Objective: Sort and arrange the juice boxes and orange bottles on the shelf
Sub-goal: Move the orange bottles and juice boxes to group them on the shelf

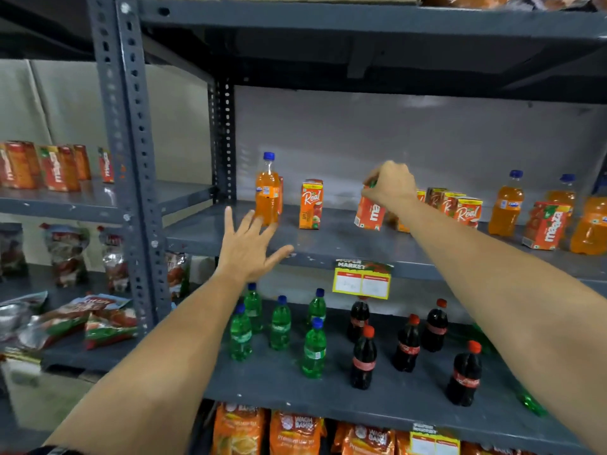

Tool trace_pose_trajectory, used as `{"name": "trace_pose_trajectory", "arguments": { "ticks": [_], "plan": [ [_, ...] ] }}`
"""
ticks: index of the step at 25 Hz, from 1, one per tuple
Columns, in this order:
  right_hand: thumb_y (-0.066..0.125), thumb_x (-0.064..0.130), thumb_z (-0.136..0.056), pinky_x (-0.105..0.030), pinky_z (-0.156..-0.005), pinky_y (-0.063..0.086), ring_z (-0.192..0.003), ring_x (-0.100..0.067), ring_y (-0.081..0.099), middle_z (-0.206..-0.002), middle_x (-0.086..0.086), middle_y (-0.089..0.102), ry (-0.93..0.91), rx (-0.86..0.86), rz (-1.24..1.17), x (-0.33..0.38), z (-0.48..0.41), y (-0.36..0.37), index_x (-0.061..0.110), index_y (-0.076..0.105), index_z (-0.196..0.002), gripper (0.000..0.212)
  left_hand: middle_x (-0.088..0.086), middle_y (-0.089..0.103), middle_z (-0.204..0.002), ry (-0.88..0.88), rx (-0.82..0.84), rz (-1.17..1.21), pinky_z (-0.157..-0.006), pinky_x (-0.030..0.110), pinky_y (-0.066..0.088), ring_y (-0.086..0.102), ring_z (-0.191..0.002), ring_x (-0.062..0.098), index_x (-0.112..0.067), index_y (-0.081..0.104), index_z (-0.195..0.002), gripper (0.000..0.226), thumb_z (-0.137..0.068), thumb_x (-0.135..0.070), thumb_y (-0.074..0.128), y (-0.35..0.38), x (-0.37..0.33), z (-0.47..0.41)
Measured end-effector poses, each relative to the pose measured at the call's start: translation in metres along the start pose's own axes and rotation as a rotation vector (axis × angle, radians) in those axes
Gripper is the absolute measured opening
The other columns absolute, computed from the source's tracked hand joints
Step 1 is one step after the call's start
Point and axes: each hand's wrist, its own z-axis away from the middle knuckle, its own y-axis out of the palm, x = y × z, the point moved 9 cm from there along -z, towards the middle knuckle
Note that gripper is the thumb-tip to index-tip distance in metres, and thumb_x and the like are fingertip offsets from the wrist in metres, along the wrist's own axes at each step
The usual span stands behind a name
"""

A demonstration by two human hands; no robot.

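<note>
With the right hand (391,183) gripping a tilted juice box (369,215) from above and the left hand's (249,247) fingers (230,218) spread wide beside the orange bottle (267,192), a careless sweep could topple that bottle off the shelf (328,247).

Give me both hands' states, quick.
Left hand: open, fingers spread, holding nothing, near the orange bottle.
Right hand: closed on the top of a Maaza juice box.

Top of red Maaza juice carton (369,216) hidden under closed right hand (391,183). Orange bottle at far right (591,224) cut off by edge. Small print on yellow shelf tag (362,284) too blurry to read.
</note>
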Motion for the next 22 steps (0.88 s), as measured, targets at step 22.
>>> {"name": "trace_pose_trajectory", "arguments": {
  "ticks": [22],
  "plan": [
    [0.070, 0.011, -0.083, -0.034, -0.076, 0.055, -0.100, -0.031, 0.068, -0.108, -0.011, 0.073, -0.189, 0.074, 0.089, 0.270, 0.015, 0.135, 0.015, 0.075, -0.104, 0.022, 0.011, 0.068, -0.117, 0.060, -0.028, 0.138, -0.087, 0.036, 0.048, 0.061, -0.112, 0.025, -0.002, 0.063, -0.114, 0.108, -0.075, -0.083, 0.004, 0.033, 0.133, 0.017]
  ]
}}
